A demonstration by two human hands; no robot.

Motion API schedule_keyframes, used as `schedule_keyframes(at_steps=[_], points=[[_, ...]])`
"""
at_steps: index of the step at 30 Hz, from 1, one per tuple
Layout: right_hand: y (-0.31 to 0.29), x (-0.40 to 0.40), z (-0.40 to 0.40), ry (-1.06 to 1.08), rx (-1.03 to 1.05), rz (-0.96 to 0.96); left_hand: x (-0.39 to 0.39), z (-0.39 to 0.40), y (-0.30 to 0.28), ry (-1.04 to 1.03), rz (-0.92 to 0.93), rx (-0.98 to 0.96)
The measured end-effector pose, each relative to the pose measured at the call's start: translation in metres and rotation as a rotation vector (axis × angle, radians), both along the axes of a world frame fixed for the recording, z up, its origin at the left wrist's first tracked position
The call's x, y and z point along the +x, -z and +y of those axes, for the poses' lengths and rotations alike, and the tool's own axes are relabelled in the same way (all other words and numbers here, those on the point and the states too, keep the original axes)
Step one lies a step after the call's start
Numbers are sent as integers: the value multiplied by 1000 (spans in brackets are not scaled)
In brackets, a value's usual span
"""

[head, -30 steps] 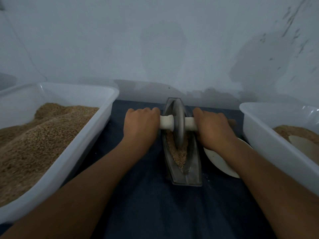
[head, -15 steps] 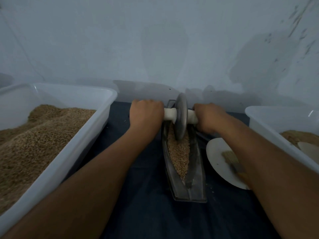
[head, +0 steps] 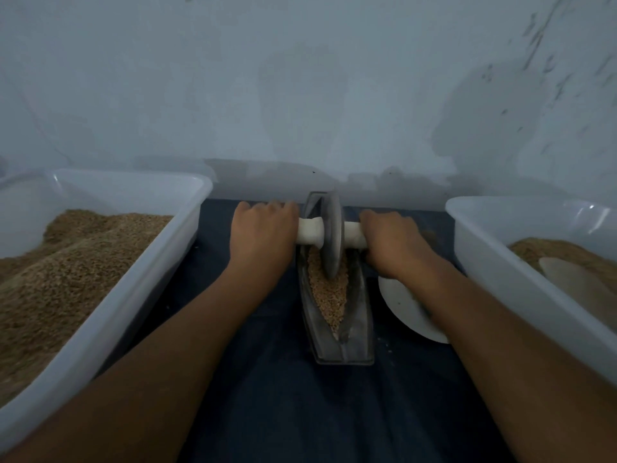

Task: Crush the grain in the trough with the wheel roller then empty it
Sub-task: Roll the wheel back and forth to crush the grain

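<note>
Fingers of your left hand (head: 263,235) and your right hand (head: 389,242) are curled around the white handle ends of the wheel roller (head: 331,238), one on each side of its grey disc. You hold the disc upright in the far part of the trough (head: 357,342), standing in the grain (head: 329,292). On the left sits a white tub (head: 140,295) with more grain, on the right another tub (head: 500,262), and a white plate (head: 405,312) lies partly under your right arm.
</note>
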State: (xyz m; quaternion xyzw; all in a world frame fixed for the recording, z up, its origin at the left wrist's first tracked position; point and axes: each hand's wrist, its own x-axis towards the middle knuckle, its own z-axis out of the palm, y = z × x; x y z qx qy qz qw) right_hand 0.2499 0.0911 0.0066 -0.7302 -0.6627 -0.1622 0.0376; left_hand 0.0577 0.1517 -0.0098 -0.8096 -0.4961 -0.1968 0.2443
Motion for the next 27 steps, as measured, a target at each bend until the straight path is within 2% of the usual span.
schedule_keyframes(at_steps=[5,10,17,27], points=[[3,-9,-27,-8,15,-12,-6,-21,-5,6,11,-36],[2,-23,-51,-41,67,-106,-20,-46,-5,-30,32,-92],[6,-27,-86,-74,109,-114,-16,-70,-15,-60,80,-87],[0,-12,-30,-51,19,-12,-9,-25,-8,-28,38,-134]])
